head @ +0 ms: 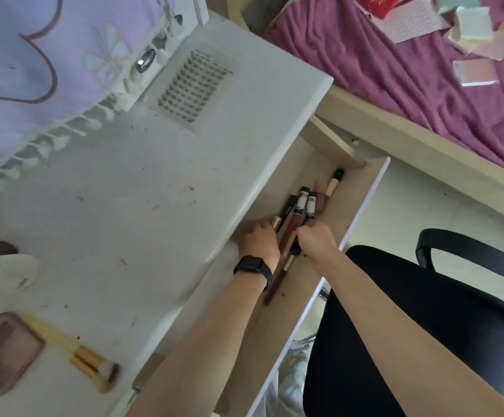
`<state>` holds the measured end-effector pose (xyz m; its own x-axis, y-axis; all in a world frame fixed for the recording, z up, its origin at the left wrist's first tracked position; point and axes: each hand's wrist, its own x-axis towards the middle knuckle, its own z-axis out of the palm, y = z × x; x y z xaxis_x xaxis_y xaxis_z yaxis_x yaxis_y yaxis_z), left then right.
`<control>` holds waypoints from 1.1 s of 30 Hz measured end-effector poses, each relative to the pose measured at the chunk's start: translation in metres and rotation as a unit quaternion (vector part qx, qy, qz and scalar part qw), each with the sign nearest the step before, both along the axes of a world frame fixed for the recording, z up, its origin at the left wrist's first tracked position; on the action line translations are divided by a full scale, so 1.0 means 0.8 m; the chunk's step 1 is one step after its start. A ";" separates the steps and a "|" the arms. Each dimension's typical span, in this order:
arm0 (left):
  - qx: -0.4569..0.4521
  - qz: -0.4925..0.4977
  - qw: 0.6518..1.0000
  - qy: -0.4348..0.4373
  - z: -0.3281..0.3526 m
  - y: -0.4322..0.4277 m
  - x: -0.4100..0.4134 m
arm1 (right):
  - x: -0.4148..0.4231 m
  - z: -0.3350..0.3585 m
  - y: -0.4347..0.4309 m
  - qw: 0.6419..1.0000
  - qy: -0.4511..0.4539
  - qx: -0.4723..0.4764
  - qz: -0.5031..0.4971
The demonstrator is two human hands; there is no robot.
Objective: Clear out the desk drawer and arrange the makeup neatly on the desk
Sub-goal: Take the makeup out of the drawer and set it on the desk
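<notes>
Drawer [301,296]: pulled open at the right edge of the white desk [124,191]. It is a long, shallow tray of pale wood-grain board.

Contents: slim makeup tubes [303,201] lie bunched at the far end. Two have black caps and white labels, and one shows dark red through a clear barrel. Just beyond them lie a nude-pink bottle [321,201] and a cream tube with a black cap [333,183]. A long brown pencil [274,284] lies lengthwise nearer the viewer.

Left hand [259,240], black watch [252,264] on the wrist: it rests against the left side of the bunch. The fingers are folded out of sight, so I cannot tell whether it is gripping.

Right hand [316,240]: clenched round a dark slim stick [295,249] beside the tubes.

Desk top: matte white and speckled with stains. A ribbed, translucent lash tray [190,88] sits at the far end. At the near left are a rectangular brown palette [7,353] and a brush with a gold ferrule [94,364].
</notes>
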<state>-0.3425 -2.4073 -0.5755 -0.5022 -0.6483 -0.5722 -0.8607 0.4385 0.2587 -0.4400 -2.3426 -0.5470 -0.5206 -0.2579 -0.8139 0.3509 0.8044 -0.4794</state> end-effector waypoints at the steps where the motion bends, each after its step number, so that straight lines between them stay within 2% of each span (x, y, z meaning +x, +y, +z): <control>1: 0.009 0.012 1.000 0.006 0.002 -0.001 0.006 | 0.002 -0.002 -0.002 0.999 0.021 0.018 0.037; 6: 0.072 0.167 0.981 0.072 0.008 -0.001 0.050 | 0.018 -0.020 -0.015 0.973 0.135 0.097 0.157; 11: 0.102 0.219 0.966 0.086 0.011 0.006 0.090 | 0.022 -0.035 -0.025 0.937 0.208 0.151 0.237; 18: 0.158 0.262 0.948 0.091 0.019 0.031 0.108 | 0.018 -0.043 -0.023 0.941 0.160 0.130 0.268; 29: 0.158 0.270 0.942 0.123 0.046 0.058 0.115 | 0.025 -0.031 -0.018 0.901 0.148 0.125 0.387; 33: 0.151 0.269 0.943 0.124 0.055 0.061 0.130 | 0.033 -0.032 -0.016 0.914 0.166 0.119 0.351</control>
<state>-0.2387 -2.3585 -0.5315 -0.2898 -0.6740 -0.6795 -0.8338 -0.1708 0.5250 -0.4140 -2.3551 -0.5725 -0.5233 -0.4596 -0.7176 -0.4241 0.8709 -0.2485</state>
